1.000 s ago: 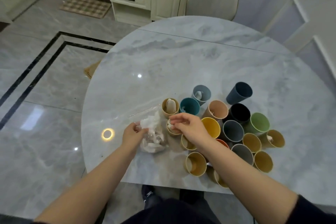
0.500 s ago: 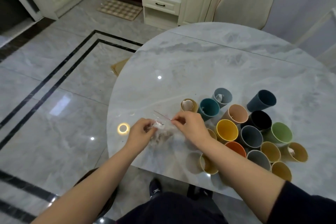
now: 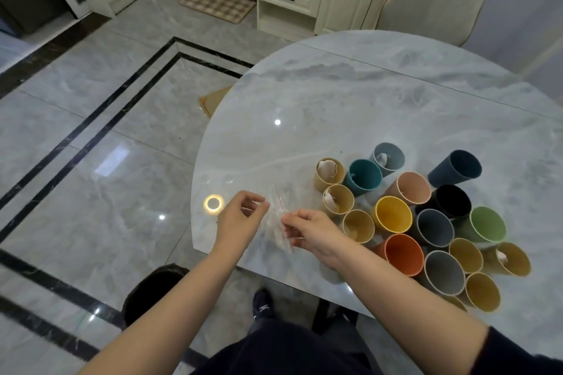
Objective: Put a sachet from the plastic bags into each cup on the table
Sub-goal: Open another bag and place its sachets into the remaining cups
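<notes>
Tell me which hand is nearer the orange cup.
Right. The right hand pinches the plastic bag just left of the orange cup; the left hand holds the bag's far side, farther from it.

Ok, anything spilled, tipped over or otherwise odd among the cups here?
Nothing stands out. The cups all stand upright in a tight cluster on the table, no spill visible. The left hand and right hand pinch the clear plastic bag between them.
</notes>
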